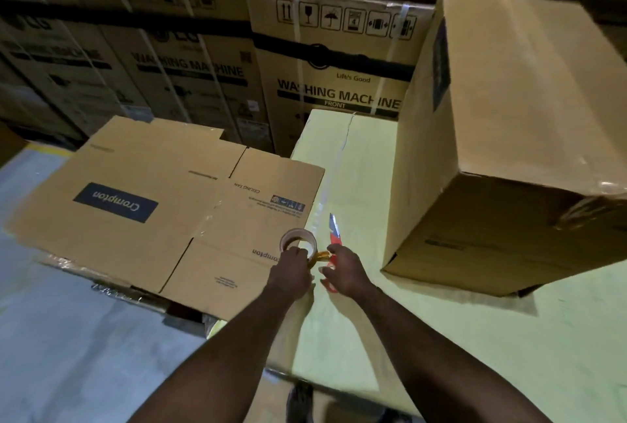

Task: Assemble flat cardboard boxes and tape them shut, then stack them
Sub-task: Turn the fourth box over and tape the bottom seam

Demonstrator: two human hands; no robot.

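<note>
My left hand grips a roll of brown packing tape at the edge of a pale yellow work surface. My right hand sits just right of the roll, fingers curled around the red handles of a pair of scissors whose blade points away from me. A short tongue of tape stretches between the roll and my right fingers. A flat Crompton cardboard box lies unfolded to the left. An assembled cardboard box stands tilted on the surface at the right.
Tall washing machine cartons are stacked in a wall behind the work surface and to the left. Grey-blue floor shows at lower left. My shoe is visible below the surface's near edge.
</note>
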